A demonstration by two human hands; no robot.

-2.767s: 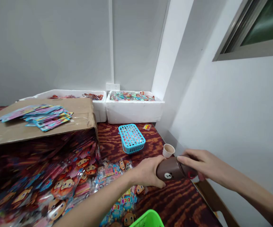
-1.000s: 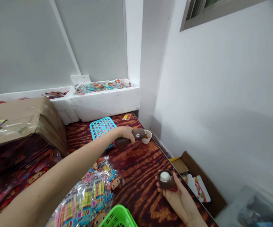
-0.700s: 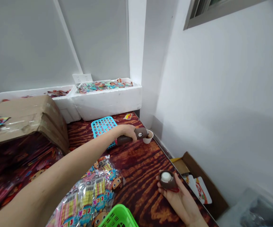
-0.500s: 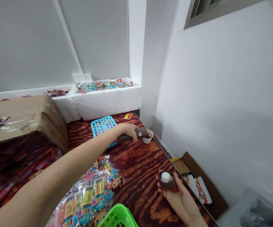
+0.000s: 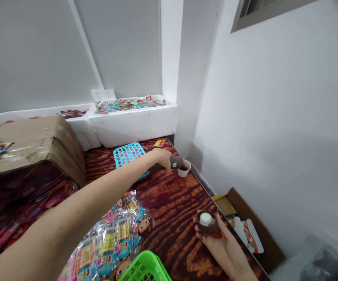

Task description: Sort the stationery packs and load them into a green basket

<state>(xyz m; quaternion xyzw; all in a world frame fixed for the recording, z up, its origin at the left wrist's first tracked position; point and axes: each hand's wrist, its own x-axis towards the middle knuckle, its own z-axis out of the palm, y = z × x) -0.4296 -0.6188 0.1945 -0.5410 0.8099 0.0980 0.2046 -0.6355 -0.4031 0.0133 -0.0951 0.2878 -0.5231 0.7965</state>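
Note:
My left hand (image 5: pixel 162 157) is wrapped round a dark brown flask (image 5: pixel 176 162) with a small bear face on it. The flask lies tipped nearly level, its mouth at the rim of a white paper cup (image 5: pixel 184 170) near the table's right edge. Dark liquid shows inside the cup. Lower right, my right hand (image 5: pixel 217 240) holds a brown flask lid (image 5: pixel 209 225), its hollow turned up and a round white piece in the middle. Behind my left forearm lies a blue perforated basket (image 5: pixel 129 152), partly covered by the arm.
Clear candy packets (image 5: pixel 110 242) lie beside a green basket (image 5: pixel 154 269). An open cardboard box (image 5: pixel 66 146) stands left. White foam boxes (image 5: pixel 134 125) of packets line the back. A small packet (image 5: pixel 159 143) lies near them; another carton (image 5: pixel 253 230) sits beyond the table edge.
The flask has tipped a little further toward the cup, its rear end now more hidden behind my left hand and wrist. My right hand keeps its hold on the lid. The view has shifted slightly.

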